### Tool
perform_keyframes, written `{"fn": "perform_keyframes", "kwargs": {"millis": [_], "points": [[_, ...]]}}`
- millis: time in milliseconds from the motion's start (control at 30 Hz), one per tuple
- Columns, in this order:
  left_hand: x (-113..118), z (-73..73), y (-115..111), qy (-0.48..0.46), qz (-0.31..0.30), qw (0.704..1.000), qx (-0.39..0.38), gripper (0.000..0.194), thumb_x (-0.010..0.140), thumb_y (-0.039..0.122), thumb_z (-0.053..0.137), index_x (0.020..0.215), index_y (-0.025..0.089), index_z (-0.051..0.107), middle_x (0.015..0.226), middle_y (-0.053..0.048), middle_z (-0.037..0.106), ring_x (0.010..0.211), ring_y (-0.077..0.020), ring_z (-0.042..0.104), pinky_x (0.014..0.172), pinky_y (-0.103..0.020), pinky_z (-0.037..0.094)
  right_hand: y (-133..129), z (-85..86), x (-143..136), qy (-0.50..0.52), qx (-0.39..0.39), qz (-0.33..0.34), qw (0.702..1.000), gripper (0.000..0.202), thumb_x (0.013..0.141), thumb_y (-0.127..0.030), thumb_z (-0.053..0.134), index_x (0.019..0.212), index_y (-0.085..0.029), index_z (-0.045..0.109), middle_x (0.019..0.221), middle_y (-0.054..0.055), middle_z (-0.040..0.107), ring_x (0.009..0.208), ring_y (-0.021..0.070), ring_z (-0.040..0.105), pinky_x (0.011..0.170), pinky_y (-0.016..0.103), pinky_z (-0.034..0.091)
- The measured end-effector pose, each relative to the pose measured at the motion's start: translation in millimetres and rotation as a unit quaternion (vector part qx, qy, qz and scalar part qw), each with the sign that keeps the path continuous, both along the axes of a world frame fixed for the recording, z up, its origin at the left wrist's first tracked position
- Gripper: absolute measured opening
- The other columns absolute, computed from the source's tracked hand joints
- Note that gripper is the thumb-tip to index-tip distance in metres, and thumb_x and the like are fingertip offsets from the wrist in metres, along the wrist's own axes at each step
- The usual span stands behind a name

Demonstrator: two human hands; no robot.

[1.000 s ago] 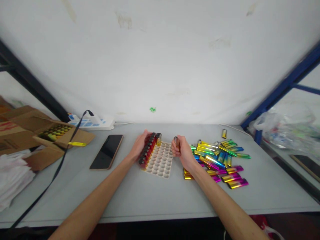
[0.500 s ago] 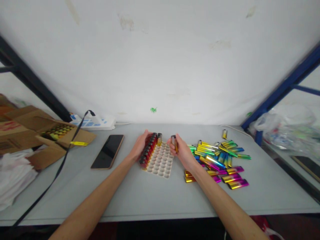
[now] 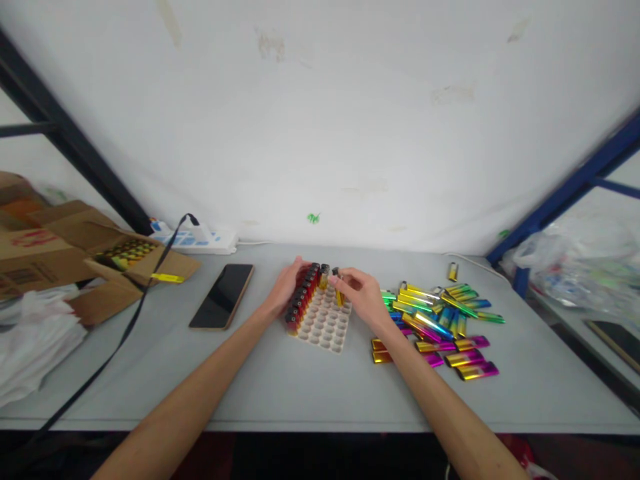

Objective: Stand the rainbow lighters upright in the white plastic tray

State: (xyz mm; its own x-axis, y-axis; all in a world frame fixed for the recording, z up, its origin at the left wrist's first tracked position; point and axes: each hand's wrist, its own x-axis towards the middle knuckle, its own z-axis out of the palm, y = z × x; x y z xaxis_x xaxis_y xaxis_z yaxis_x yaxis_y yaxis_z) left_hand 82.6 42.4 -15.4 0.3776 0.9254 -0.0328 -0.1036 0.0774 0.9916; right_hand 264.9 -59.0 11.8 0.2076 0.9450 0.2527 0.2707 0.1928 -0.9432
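A white tray with round holes (image 3: 325, 328) lies on the table before me. Along its left side stands a row of red lighters (image 3: 303, 297) with black tops. My left hand (image 3: 287, 285) is curled against that side, holding the tray steady by the row; its fingertips are partly hidden. One gold lighter (image 3: 324, 276) stands upright at the tray's far edge, right of the red row. Just right of it, my right hand (image 3: 364, 293) pinches another gold lighter (image 3: 339, 292), slightly tilted, over the holes. Whether its lower end sits in a hole I cannot tell.
Shiny multicoloured lighters (image 3: 430, 327) lie heaped to the right, with a single one (image 3: 453, 271) behind. On the left are a phone (image 3: 223, 297), a power strip (image 3: 200, 241), a dark strap (image 3: 135, 320), an open carton (image 3: 115, 280) of lighters and white plastic bags (image 3: 40, 340).
My right hand has moved left with the gold lighter, from the tray's right edge to beside the standing gold one. My left hand stays at the red row. The view has shifted slightly.
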Motion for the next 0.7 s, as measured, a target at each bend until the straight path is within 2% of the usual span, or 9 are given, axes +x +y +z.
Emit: {"fn": "perform_keyframes", "kwargs": {"millis": [100, 200, 333, 433, 567, 700], "points": [[0, -1.2, 0, -0.005, 0.0, 1.0, 0.005, 0.07, 0.082, 0.083, 0.062, 0.097, 0.017, 0.08, 0.109, -0.012, 0.083, 0.113, -0.0343, 0.074, 0.112, -0.047, 0.049, 3, -0.1, -7, -0.002, -0.001, -0.018, 1.0, 0.039, 0.085, -0.058, 0.079, 0.078, -0.022, 0.066, 0.056, -0.006, 0.054, 0.055, 0.0136, 0.048, 0.058, 0.027, 0.04], [1, -2.8, 1, -0.011, -0.005, 1.0, 0.01, 0.071, 0.081, 0.084, 0.062, 0.097, 0.017, 0.08, 0.11, -0.012, 0.083, 0.114, -0.0341, 0.073, 0.112, -0.047, 0.048, 5, -1.9, -14, 0.008, -0.023, -0.036, 0.999, 0.044, 0.085, -0.061, 0.079, 0.073, -0.023, 0.06, 0.054, -0.004, 0.064, 0.05, 0.0151, 0.056, 0.055, 0.027, 0.044], [1, -4.4, 2, -0.011, -0.002, 1.0, 0.008, 0.074, 0.079, 0.086, 0.062, 0.097, 0.016, 0.078, 0.11, -0.013, 0.083, 0.114, -0.0345, 0.073, 0.111, -0.047, 0.048, 5, -5.6, -17, -0.014, -0.051, -0.037, 0.998, 0.044, 0.084, -0.061, 0.08, 0.073, -0.023, 0.06, 0.064, 0.002, 0.077, 0.052, 0.0201, 0.069, 0.052, 0.029, 0.05], [1, -5.0, 2, -0.013, 0.0, 1.0, 0.005, 0.074, 0.077, 0.087, 0.064, 0.096, 0.016, 0.078, 0.11, -0.014, 0.083, 0.114, -0.0349, 0.073, 0.111, -0.047, 0.049, 6, -6.2, -17, -0.076, -0.054, -0.038, 0.995, 0.038, 0.088, -0.053, 0.08, 0.073, -0.023, 0.061, 0.07, 0.004, 0.081, 0.06, 0.023, 0.076, 0.056, 0.029, 0.052], [1, -5.6, 2, -0.016, -0.001, 1.0, 0.006, 0.073, 0.078, 0.086, 0.064, 0.095, 0.017, 0.078, 0.109, -0.014, 0.083, 0.114, -0.0348, 0.073, 0.111, -0.046, 0.049, 7, -4.1, -16, -0.15, -0.055, -0.041, 0.986, 0.034, 0.093, -0.044, 0.078, 0.073, -0.023, 0.062, 0.07, 0.004, 0.081, 0.061, 0.0234, 0.077, 0.058, 0.03, 0.051], [1, -6.2, 2, -0.013, 0.005, 1.0, 0.006, 0.072, 0.078, 0.085, 0.064, 0.096, 0.017, 0.078, 0.109, -0.013, 0.083, 0.115, -0.0349, 0.073, 0.111, -0.048, 0.048, 8, -0.3, -14, -0.191, -0.05, -0.011, 0.98, 0.017, 0.094, -0.033, 0.079, 0.085, -0.021, 0.069, 0.077, 0.003, 0.083, 0.068, 0.0224, 0.079, 0.066, 0.03, 0.055]]}}
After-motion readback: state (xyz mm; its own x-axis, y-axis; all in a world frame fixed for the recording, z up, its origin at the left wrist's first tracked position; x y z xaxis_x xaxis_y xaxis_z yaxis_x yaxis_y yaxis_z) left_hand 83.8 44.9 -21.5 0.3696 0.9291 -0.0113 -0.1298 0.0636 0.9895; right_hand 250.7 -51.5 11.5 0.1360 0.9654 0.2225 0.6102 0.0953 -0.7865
